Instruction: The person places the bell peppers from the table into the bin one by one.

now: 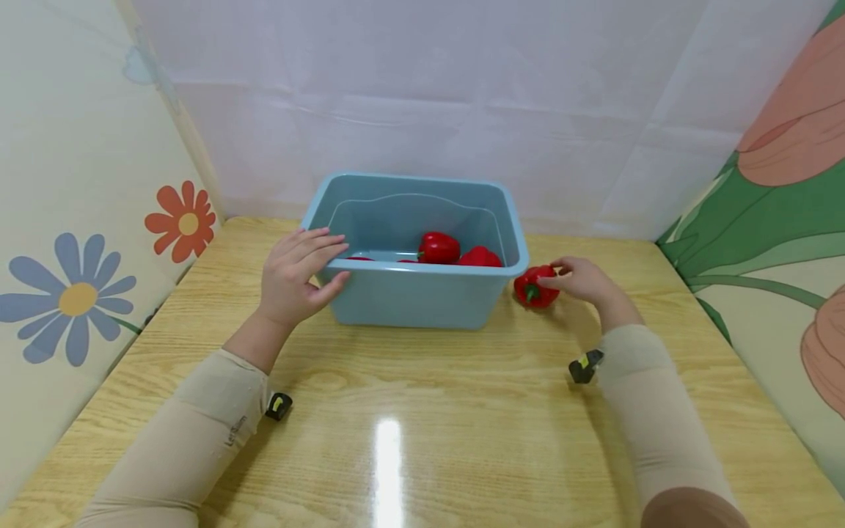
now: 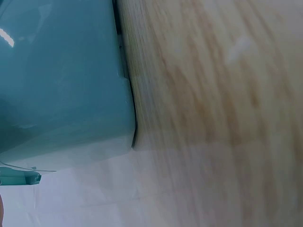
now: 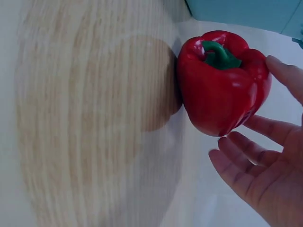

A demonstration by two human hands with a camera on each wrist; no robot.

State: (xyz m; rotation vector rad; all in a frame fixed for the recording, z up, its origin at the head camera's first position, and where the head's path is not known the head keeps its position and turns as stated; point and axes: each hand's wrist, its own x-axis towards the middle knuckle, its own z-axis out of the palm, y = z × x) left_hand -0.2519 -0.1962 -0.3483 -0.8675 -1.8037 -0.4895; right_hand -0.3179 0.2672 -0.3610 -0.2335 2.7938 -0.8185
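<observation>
A light blue plastic bin (image 1: 409, 297) stands on the wooden table with several red bell peppers (image 1: 439, 248) inside, some partly hidden by its front wall. My left hand (image 1: 293, 275) rests on the bin's front left corner, its fairly straight fingers over the rim and the thumb along the outside of the front wall. Right of the bin, another red bell pepper (image 3: 222, 90) with a green stem sits on the table. At that pepper's right side is my right hand (image 3: 265, 165), thumb and index fingertips right at its skin, the other fingers loosely spread.
The wooden table (image 1: 436, 389) meets a white-covered wall (image 1: 422, 95) close behind the bin. Flower-printed panels border the left and right sides. A small black device (image 1: 584, 367) is at the right wrist, and another black device (image 1: 279, 405) at the left.
</observation>
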